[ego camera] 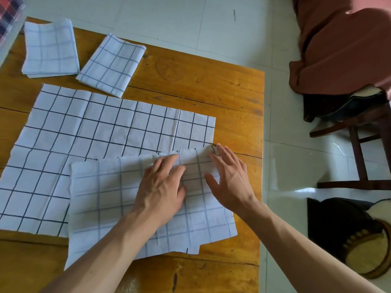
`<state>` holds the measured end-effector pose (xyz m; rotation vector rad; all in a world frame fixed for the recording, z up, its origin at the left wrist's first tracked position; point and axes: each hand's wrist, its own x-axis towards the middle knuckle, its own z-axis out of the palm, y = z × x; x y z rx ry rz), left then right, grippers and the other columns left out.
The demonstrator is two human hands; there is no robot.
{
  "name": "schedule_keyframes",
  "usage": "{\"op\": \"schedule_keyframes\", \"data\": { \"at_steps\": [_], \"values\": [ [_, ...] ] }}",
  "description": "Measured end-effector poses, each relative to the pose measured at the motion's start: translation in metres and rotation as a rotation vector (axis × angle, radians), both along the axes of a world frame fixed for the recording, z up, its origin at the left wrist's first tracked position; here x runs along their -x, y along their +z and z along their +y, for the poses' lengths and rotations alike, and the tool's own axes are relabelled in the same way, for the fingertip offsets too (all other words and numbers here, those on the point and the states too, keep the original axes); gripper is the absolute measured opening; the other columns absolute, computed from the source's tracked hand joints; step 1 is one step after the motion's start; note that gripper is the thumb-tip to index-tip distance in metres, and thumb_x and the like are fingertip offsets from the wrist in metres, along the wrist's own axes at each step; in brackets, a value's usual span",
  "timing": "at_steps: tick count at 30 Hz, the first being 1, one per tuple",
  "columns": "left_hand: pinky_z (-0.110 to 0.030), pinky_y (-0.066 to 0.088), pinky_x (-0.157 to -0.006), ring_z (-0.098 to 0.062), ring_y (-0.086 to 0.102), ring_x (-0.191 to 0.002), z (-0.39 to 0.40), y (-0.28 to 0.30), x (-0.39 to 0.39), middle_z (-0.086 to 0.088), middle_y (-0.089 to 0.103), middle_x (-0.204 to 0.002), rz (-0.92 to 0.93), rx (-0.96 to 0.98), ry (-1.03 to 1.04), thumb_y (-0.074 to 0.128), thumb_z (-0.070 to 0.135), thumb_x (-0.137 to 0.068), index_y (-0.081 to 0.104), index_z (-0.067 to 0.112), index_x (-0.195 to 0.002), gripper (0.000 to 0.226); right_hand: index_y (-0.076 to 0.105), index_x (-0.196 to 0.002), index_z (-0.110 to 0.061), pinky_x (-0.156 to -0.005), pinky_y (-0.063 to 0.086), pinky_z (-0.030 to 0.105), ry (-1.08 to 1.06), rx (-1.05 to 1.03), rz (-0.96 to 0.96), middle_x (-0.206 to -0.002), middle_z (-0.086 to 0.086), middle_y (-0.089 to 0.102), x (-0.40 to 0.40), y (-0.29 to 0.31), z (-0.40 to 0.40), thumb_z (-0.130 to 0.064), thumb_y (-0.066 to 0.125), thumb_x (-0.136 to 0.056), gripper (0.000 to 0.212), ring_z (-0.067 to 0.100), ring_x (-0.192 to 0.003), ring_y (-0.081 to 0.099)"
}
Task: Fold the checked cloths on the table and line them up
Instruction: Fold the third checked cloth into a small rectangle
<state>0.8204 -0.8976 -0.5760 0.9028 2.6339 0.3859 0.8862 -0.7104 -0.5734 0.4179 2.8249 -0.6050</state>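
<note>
A white cloth with dark checks [99, 132] lies spread across the wooden table [211, 85]. Its near right part is folded over toward me, showing the paler back side [105, 197]. My left hand [163, 187] presses flat on this folded flap, fingers apart. My right hand [228, 176] lies flat beside it at the flap's right edge, fingertips at the fold's far corner. Two folded checked cloths rest at the far left: one [50, 49] squared to the table, the other [112, 64] lying at an angle to its right.
A clear box with red and dark plaid fabric [8, 20] stands at the far left corner. Right of the table, on the tiled floor, are a wooden chair [357, 144] draped with brown cloth [338, 49] and a round stool [364, 250].
</note>
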Motion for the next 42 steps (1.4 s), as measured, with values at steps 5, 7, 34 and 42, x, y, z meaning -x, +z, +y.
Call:
{"op": "schedule_keyframes", "data": {
  "at_steps": [5,7,34,42],
  "values": [
    [-0.045,0.047,-0.096,-0.026,0.043,-0.13,-0.001,-0.001,0.0,-0.004,0.046,-0.144,-0.006,0.003,-0.007,0.073,0.028,-0.079,0.063,0.017,-0.119,0.043,0.044,-0.145,-0.017,-0.117,0.019,0.039,0.018,-0.033,0.053,-0.159,0.002,0.03,-0.003,0.0,0.002,-0.036,0.057,-0.094,0.056,0.02,-0.149,0.018],
    [-0.045,0.047,-0.096,-0.026,0.043,-0.13,-0.001,-0.001,0.001,-0.003,0.046,-0.144,-0.009,0.006,-0.007,0.073,0.028,-0.079,0.062,0.017,-0.118,0.043,0.046,-0.144,-0.017,-0.116,0.018,0.037,0.046,-0.037,0.066,-0.158,0.001,0.032,-0.004,0.001,0.003,-0.035,0.057,-0.094,0.054,0.019,-0.149,0.019],
    [-0.044,0.048,-0.086,-0.028,0.05,-0.12,-0.008,0.001,0.017,-0.005,0.053,-0.135,0.104,0.019,0.058,0.073,0.028,-0.077,0.062,0.016,-0.115,0.042,0.052,-0.137,-0.017,-0.1,0.028,0.028,0.026,0.007,0.08,-0.139,0.0,0.051,0.001,0.001,0.011,-0.029,0.06,-0.093,0.046,0.019,-0.129,0.046],
    [-0.044,0.049,-0.085,-0.027,0.053,-0.118,-0.008,0.002,0.023,-0.002,0.058,-0.13,0.121,0.043,0.055,0.072,0.03,-0.077,0.061,0.015,-0.115,0.043,0.049,-0.139,-0.016,-0.097,0.03,0.026,0.03,0.006,0.053,-0.142,-0.001,0.048,-0.001,0.003,0.012,-0.029,0.058,-0.095,0.048,0.017,-0.128,0.048]
  ]
}}
